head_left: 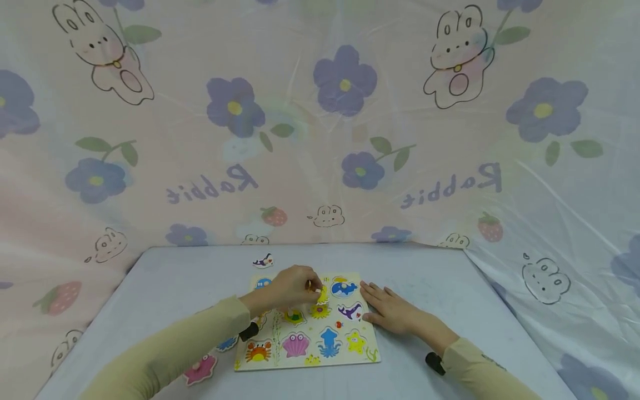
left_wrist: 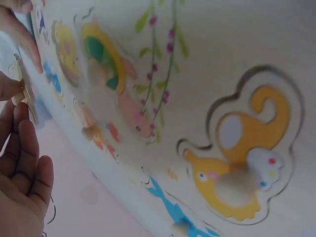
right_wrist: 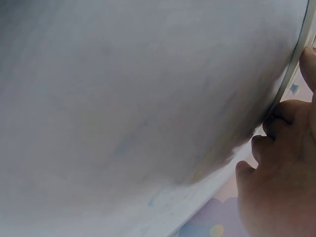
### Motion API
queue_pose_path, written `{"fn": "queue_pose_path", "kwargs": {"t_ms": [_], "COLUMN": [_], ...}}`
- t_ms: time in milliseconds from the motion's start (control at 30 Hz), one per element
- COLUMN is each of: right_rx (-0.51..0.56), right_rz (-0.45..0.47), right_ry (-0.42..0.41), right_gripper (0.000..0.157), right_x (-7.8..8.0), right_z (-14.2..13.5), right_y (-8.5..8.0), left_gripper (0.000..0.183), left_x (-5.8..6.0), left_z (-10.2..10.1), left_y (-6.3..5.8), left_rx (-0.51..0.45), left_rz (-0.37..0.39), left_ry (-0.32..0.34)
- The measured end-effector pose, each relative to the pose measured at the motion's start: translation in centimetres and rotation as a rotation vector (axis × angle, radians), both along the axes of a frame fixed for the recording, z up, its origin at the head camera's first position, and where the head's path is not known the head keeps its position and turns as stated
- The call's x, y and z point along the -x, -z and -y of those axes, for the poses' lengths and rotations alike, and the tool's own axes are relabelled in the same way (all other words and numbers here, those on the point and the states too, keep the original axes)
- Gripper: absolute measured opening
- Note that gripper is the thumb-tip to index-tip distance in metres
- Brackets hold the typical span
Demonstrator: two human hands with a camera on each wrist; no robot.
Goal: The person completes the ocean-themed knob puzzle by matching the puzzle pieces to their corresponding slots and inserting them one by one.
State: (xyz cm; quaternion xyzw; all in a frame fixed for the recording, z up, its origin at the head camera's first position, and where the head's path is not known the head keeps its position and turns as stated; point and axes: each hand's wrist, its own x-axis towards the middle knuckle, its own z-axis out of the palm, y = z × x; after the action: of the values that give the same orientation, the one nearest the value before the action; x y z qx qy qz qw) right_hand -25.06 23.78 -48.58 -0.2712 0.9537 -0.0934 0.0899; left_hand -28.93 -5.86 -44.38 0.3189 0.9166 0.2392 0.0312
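Note:
My left hand (head_left: 296,286) pinches a small wooden puzzle piece (left_wrist: 28,91) with a yellow face, held close over the upper middle of the puzzle board (head_left: 300,364). From the left wrist, that piece shows nearly edge-on. Below the hand lie a green-and-yellow turtle piece (left_wrist: 106,61) and an orange seahorse piece (left_wrist: 237,163), each with a round knob. With fingers spread, my right hand (head_left: 392,308) rests at the board's right edge, beside a blue whale (head_left: 344,288) and a purple-and-white sea animal (head_left: 350,311).
Along the board's front row are a crab (head_left: 258,351), a pink shell (head_left: 296,344), a blue squid (head_left: 329,342) and a yellow starfish (head_left: 356,341). Off the board lie a pink piece (head_left: 201,370), a blue piece (head_left: 227,344) and a purple piece (head_left: 263,260) on the white table (head_left: 425,272).

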Motion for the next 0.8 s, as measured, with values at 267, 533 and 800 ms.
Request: {"fn": "queue_pose_path", "kwargs": {"t_ms": [267,533,800], "right_rx": [0.003,0.003,0.000], "right_rz": [-0.001,-0.001,-0.006], "right_ry": [0.004,0.001,0.007], "right_gripper": [0.074,0.074,0.076], "right_x": [-0.1,0.0,0.1], "right_z": [-0.2,-0.2,-0.2], "right_y": [0.1,0.3,0.3], "left_gripper": [0.007,0.006,0.006], "left_x": [-0.8,-0.9,-0.7], "left_z": [-0.2,-0.3,-0.5], "left_y": [1.3,2.1,2.5], "left_rx": [0.053,0.070,0.083], "left_rz": [-0.007,-0.016,-0.045], "left_ry": [0.048,0.082,0.098]}}
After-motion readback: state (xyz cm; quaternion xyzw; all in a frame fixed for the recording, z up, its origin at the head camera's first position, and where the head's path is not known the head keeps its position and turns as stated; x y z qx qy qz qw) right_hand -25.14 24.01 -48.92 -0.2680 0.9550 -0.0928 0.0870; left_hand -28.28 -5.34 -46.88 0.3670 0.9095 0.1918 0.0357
